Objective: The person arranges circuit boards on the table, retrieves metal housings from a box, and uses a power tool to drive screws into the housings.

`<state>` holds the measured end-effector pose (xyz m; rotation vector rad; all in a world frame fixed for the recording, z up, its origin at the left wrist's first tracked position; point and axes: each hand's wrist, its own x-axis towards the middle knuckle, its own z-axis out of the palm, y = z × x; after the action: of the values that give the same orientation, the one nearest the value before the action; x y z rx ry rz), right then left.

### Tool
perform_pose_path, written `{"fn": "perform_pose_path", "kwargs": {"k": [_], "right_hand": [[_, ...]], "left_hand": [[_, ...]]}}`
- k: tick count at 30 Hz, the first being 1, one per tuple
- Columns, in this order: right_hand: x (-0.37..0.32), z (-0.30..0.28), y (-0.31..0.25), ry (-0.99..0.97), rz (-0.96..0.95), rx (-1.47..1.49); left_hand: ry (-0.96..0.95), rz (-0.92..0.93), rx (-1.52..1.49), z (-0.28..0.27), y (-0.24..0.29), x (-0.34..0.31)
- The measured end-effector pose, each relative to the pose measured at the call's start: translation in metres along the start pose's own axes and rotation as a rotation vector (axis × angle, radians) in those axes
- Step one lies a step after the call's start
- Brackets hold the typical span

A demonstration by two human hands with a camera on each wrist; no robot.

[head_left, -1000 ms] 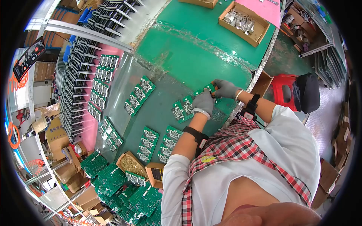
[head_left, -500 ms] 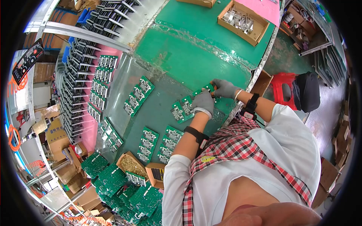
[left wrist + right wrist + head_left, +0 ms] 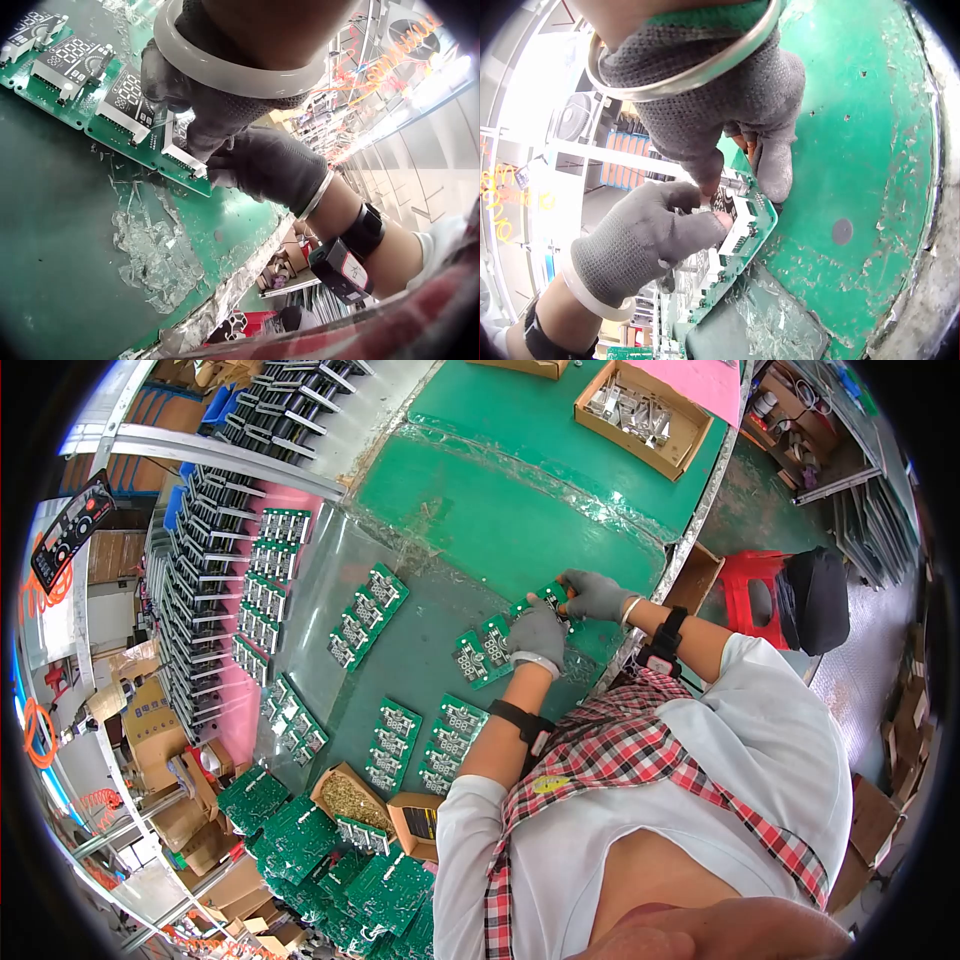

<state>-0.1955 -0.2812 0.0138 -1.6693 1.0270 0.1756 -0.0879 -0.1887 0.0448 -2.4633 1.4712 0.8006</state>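
A long green circuit board (image 3: 483,650) with several white-framed display modules lies under my gloved hands. My left hand (image 3: 540,635), with a white bangle, holds the board's far-end module (image 3: 724,206) between thumb and fingers in the right wrist view. At that same end, my right hand (image 3: 600,598) grips the corner, its thumb (image 3: 775,169) beside the edge. In the left wrist view the left hand (image 3: 217,97) covers part of the last module, and the right hand (image 3: 274,169) meets it at the board's tip. The fingertips are partly hidden.
More display boards (image 3: 368,615) (image 3: 393,745) lie on the green table. A carton of metal parts (image 3: 690,455) stands at the top right. Stacked green boards (image 3: 290,840) and a box of small parts (image 3: 350,800) are at the lower left. A red stool (image 3: 745,600) stands beyond the table edge.
Both hands stay at the same end of the board. The left fingers have shifted slightly, and a little more of the module shows between the hands.
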Motion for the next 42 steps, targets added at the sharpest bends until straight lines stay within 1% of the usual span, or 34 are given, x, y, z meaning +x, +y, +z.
{"fn": "perform_pose_path", "kwargs": {"k": [2,5,8,10,14,17,19,23,26,29,32,35,42], "right_hand": [[0.001,-0.001,0.001,-0.008,-0.008,0.001],[0.0,-0.002,-0.003,-0.017,0.013,0.01],[-0.001,0.0,-0.002,0.001,0.014,0.001],[0.001,0.001,-0.001,0.026,0.0,-0.006],[-0.001,0.0,-0.003,0.008,0.015,0.022],[-0.001,-0.001,-0.002,0.008,-0.007,0.008],[-0.001,-0.003,-0.002,-0.011,-0.017,0.007],[0.0,-0.001,0.0,0.024,-0.014,-0.017],[-0.002,-0.002,-0.004,0.021,0.009,-0.012],[-0.004,-0.005,-0.008,-0.01,0.027,0.009],[-0.002,-0.003,-0.005,0.0,0.022,-0.005],[-0.001,-0.001,-0.004,0.018,0.006,-0.032],[0.001,0.0,-0.002,0.015,0.012,-0.048]], "left_hand": [[-0.022,0.034,-0.003,0.004,-0.004,0.007],[0.048,0.103,-0.005,0.007,-0.009,0.004],[0.062,0.121,0.064,0.011,-0.007,0.0],[0.022,0.111,0.062,0.013,-0.008,0.0],[0.015,0.119,0.084,0.011,-0.009,-0.003],[0.008,-0.019,-0.014,-0.004,-0.01,-0.003],[-0.057,0.005,0.0,-0.008,-0.013,0.001],[-0.174,0.044,0.006,-0.017,-0.014,0.006],[-0.105,-0.015,0.003,-0.011,-0.011,0.001],[-0.086,0.058,0.02,-0.001,-0.016,0.007],[-0.073,0.083,0.069,0.002,-0.016,0.006],[-0.075,0.065,0.08,0.003,-0.015,0.003],[0.0,0.149,0.092,0.012,-0.021,0.0]]}}
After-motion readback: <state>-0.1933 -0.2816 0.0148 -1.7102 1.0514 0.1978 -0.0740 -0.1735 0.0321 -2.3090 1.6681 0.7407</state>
